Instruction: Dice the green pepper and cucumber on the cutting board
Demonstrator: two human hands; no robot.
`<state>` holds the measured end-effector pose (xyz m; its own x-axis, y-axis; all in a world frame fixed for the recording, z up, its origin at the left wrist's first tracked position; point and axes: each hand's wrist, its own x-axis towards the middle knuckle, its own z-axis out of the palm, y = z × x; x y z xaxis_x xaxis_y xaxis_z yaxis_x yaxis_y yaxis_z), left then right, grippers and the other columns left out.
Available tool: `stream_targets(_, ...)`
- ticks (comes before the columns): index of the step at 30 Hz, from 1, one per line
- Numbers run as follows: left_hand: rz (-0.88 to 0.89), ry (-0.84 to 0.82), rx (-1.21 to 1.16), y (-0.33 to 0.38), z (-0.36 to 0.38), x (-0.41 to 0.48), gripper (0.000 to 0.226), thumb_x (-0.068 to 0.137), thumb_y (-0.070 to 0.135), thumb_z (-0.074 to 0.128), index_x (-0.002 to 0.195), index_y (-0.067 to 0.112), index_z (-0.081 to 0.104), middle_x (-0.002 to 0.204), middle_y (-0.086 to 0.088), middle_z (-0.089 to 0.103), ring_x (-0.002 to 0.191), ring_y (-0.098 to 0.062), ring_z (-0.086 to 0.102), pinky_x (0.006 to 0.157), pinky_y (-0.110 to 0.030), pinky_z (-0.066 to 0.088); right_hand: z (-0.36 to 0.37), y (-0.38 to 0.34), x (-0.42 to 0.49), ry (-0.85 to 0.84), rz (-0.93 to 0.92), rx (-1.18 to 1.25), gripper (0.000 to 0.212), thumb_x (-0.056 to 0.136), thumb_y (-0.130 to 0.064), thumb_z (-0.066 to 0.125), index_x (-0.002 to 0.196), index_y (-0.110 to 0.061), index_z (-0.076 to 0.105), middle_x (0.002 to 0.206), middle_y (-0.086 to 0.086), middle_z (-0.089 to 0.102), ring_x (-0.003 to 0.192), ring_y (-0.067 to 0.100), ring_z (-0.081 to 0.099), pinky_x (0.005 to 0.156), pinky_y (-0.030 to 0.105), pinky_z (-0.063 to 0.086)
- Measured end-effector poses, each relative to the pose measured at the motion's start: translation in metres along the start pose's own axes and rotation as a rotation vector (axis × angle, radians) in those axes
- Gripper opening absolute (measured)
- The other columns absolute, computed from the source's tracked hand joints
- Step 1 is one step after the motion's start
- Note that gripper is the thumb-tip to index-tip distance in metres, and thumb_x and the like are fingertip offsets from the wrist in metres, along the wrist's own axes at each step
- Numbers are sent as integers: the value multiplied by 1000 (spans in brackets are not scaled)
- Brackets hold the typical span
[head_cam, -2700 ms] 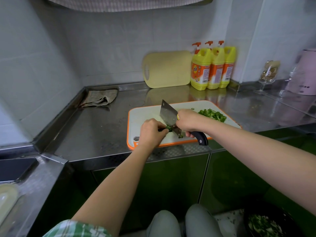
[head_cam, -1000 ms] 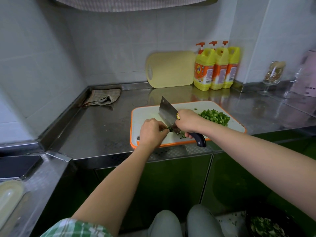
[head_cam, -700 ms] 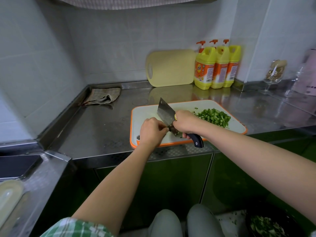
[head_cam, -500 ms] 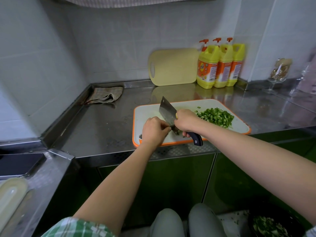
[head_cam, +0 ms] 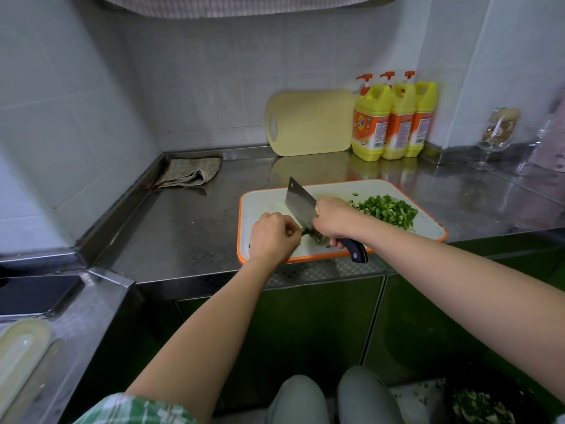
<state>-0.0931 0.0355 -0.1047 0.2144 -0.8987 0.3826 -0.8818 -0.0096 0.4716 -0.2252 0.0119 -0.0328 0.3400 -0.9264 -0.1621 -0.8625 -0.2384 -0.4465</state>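
Steel counter [head_cam: 189, 234], cutting board [head_cam: 263, 203] | left hand [head_cam: 273, 235] pinches green strip [head_cam: 305, 230], long axis running rightward from its fingertips | right hand [head_cam: 334, 218] grips cleaver [head_cam: 298, 200], blade just beside the left hand

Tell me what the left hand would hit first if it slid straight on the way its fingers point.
Probably the flat of the cleaver: the left hand holds a green vegetable piece right beside it, with the right hand just beyond.

Pale grey tiled walls [head_cam: 214, 71] meet in a corner above a stainless steel counter [head_cam: 189, 228], with glossy dark green cabinet doors [head_cam: 305, 325] below it.
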Motion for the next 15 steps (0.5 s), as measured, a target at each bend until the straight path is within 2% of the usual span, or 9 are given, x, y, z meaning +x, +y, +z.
stream_targets(6,-2,-3,-14,-1,3,3,14,86,23,64,89,16,76,86,-1,70,89,-18,51,68,-31,43,8,-5,8,39,33,18,29,99,-6,38,125,5,48,60,16,58,43,22,53,41,26,46)
stream_targets(11,-10,27,-23,-3,-3,-3,20,82,30,67,99,20,71,86,2,70,96,-17,51,78,-35,48,3,2,10,102,6,116,30,99,-6,36,127,1,45,62,15,58,41,20,53,35,23,42)
stream_targets(15,-14,18,28,-6,-8,-4,15,79,25,62,87,20,74,83,3,68,93,-19,52,75,-35,49,-10,2,4,61,-21,142,29,99,-9,35,125,1,44,65,16,59,47,24,56,41,27,47)
